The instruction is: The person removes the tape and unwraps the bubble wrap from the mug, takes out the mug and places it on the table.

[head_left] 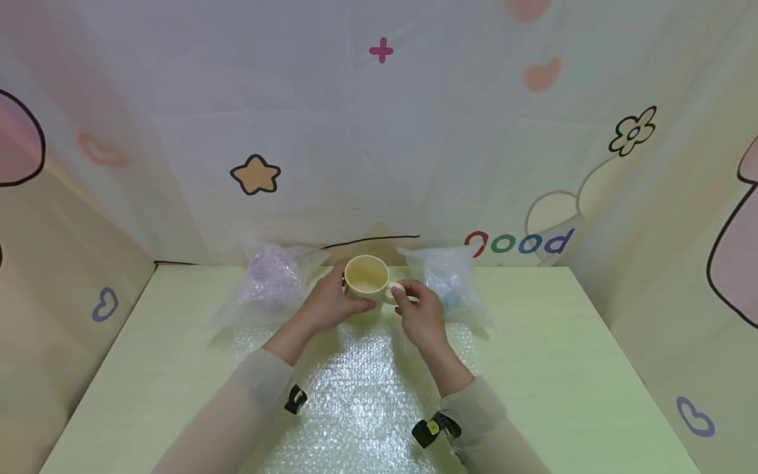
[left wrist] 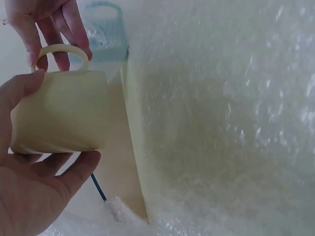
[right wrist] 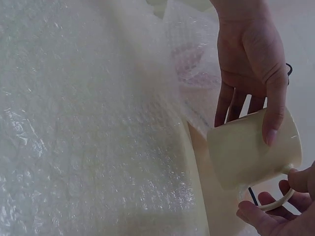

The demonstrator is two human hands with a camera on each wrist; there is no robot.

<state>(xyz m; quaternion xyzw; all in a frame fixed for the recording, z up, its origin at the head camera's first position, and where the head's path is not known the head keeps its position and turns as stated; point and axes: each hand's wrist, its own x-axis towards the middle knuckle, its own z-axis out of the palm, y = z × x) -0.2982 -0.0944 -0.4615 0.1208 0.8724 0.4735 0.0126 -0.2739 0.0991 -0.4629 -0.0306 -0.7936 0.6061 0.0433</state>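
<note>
Holding a cream mug (head_left: pixel 367 275) between two hands, with a slip the main risk.
Mid-frame in the head view, the left hand (head_left: pixel 326 299) grips the mug's body and the right hand (head_left: pixel 423 319) pinches its handle (left wrist: pixel 61 47). The side looks smooth, so a slackened left grip could leave the weight on that pinch, letting the mug swing or drop onto the counter (head_left: pixel 551 368). Swinging sideways, it could knock the purplish wrapped bundle (head_left: pixel 269 280) left of centre or the bluish wrapped bundle (head_left: pixel 447 276) right of centre.

The head view looks forward and down from farther off, while both wrist views share the mug (left wrist: pixel 66 112) close up.
</note>
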